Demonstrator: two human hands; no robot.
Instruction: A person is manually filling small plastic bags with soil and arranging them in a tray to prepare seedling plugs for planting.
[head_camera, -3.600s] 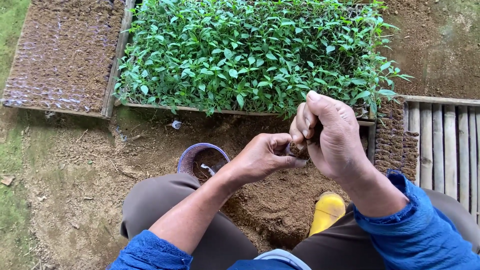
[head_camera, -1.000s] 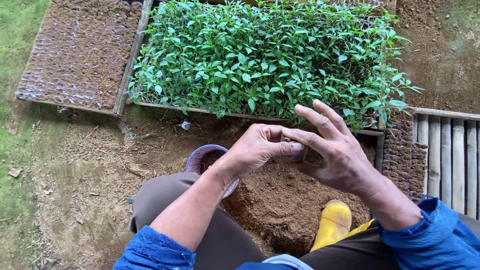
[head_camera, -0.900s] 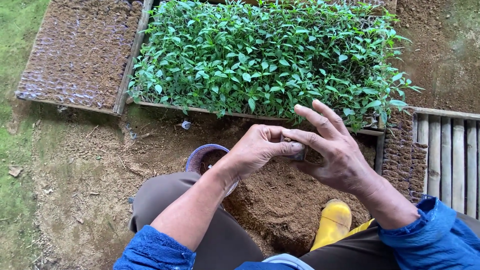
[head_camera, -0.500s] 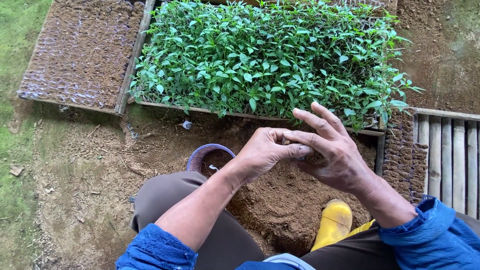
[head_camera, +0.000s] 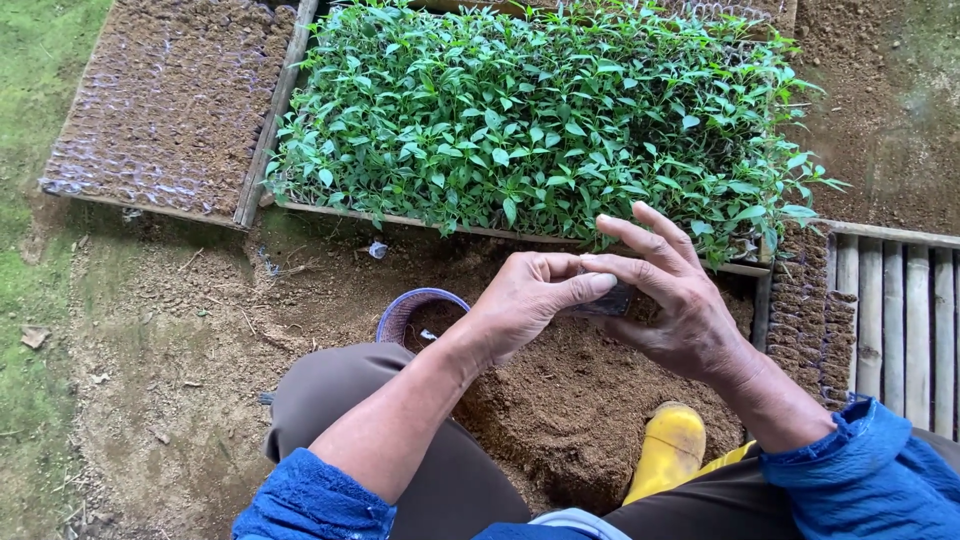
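Left hand (head_camera: 528, 305) and right hand (head_camera: 672, 310) meet over a soil heap (head_camera: 580, 400), together pinching a small dark pot (head_camera: 612, 301); right fingers fan upward toward seedlings (head_camera: 540, 120).

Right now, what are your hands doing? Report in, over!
Left hand and right hand together, pinching a small dark soil-filled pot. Seedling bed just beyond. Purple bowl by left wrist, soil heap underneath.

Soft, even daylight fills the scene, bright without glare. Shadows are faint: a dim band under the near edge of the seedling tray (head_camera: 520, 235) and beneath the hands. Focus is sharp throughout, with slight wide-angle bending at the far corners.
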